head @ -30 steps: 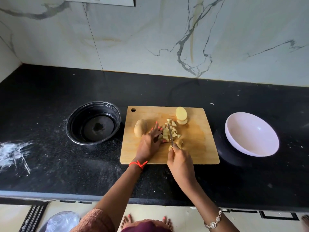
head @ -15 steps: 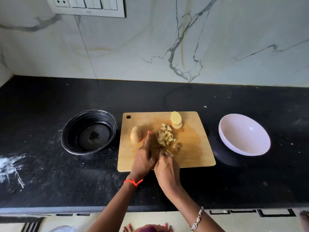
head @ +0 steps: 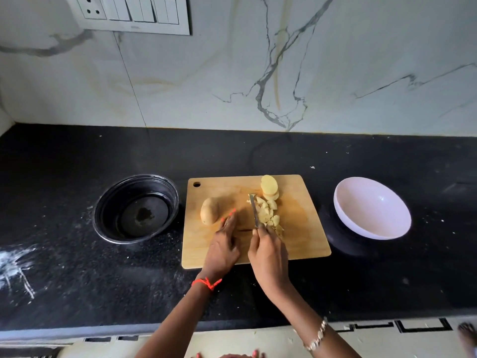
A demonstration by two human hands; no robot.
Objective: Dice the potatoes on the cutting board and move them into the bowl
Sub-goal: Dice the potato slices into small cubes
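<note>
Nearest, my wrists: a red thread (head: 207,282) on the left, a bracelet (head: 316,337) on the right, both over the counter's front edge.
My left hand (head: 222,250): fingers straight and lying flat on the cutting board (head: 304,241), pointing to 12 o'clock, holding nothing; the fingertips are just beside the whole potato.
My right hand (head: 268,257): curled tight round the handle of the knife (head: 254,210), at 3 o'clock from my left hand.
Knife: blade pointing to 12 o'clock, its flat against the 9 o'clock side of the dice.
Diced potato (head: 268,215): a loose pile near the board's middle, just past my right knuckles.
Whole potato (head: 209,211): unpeeled, on the board at 9 o'clock from the dice.
Potato slices (head: 269,187): a leaning stack at 12 o'clock from the dice, by the board's far edge.
White bowl (head: 371,208): on the black counter (head: 77,267) at 3 o'clock from the board, apart from it.
Black dish (head: 136,209): at 9 o'clock from the board, close beside it.
Switch panel (head: 134,14): on the marble wall, around 11 o'clock.
</note>
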